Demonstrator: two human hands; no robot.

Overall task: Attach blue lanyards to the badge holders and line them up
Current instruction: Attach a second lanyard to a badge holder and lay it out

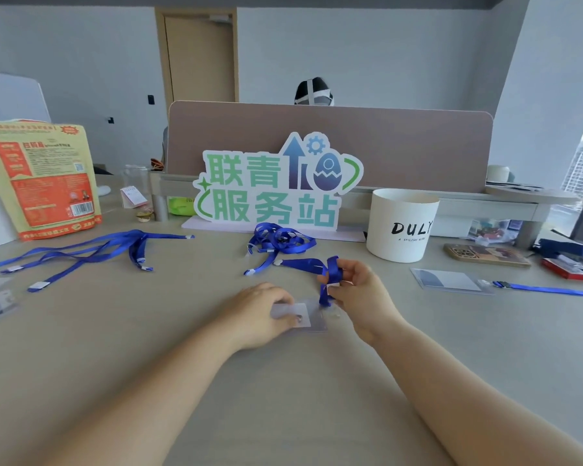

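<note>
Left hand is gripping the clear badge holder, lying flat on the table. Right hand is pinching 1 blue lanyard end at the holder's right edge.

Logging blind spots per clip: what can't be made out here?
1. Head view: slot of clear plastic badge holder, covered by left hand and right hand; clipped or not, unclear.
2. Clip of blue fabric lanyard, hidden by that right hand.
3. Far end of second blue lanyard, cut off by right edge.
</note>
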